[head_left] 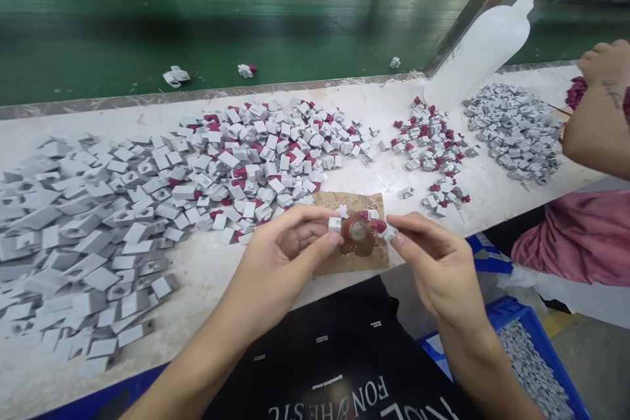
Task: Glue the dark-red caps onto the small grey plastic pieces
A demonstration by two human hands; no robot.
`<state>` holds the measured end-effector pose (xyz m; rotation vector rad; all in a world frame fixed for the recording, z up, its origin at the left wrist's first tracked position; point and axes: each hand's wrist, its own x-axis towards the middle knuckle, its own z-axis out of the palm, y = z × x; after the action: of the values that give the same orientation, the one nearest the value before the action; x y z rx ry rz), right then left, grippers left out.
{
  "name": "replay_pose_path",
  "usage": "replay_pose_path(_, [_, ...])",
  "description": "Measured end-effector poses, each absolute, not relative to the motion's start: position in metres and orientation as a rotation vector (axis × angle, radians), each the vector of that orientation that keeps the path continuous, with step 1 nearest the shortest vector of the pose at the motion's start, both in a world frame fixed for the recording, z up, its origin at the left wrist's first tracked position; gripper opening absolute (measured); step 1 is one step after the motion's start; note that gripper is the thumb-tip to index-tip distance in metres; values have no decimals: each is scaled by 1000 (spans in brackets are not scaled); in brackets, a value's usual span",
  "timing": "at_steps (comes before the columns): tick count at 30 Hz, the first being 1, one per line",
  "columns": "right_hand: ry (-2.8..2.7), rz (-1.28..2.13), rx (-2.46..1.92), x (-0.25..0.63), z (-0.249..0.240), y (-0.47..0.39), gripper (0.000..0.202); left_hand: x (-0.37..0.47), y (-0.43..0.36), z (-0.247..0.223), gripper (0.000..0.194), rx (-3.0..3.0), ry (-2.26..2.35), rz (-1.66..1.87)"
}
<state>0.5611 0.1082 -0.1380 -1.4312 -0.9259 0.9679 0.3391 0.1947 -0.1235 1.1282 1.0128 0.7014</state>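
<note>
My left hand point(288, 252) pinches a small light-grey plastic block point(335, 224) between thumb and forefinger. In my right hand point(436, 259), thumb and fingertips are closed on a small grey plastic piece with a dark red part point(380, 226). The two held pieces are close together but apart. Both hands hover over a brown cardboard piece point(327, 266) with a wet, shiny brown patch point(358, 236) in its middle. Another grey-and-red piece point(373, 214) shows just beyond my right fingertips; whether it lies on the cardboard, I cannot tell.
Grey blocks point(98, 230) heap on the left of the white table, mixed with grey-and-red pieces point(270, 151). Smaller piles point(433, 138) lie right, beside a white squeeze bottle point(480, 46). Behind runs a green belt point(295, 26). A co-worker's arm point(598, 105) and a blue crate point(556, 354) are right.
</note>
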Motion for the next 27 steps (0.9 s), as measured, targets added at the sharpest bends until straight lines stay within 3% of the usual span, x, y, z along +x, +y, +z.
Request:
replay_pose_path(6, [-681,1213,-1254,560,-126,131,22,368,199,-115,16,1048,867,740])
replay_pose_path(12, [-715,1191,-1264,557,-124,134,19,370,201,-117,19,1034,848,733])
replay_pose_path(20, [-998,1162,-1310,553,-115,148,11,354,209,-105,7,1283,922,772])
replay_pose_path(27, [-1594,1354,-1219,523,-74,268,23,281,252,-81,19,1470,1213,879])
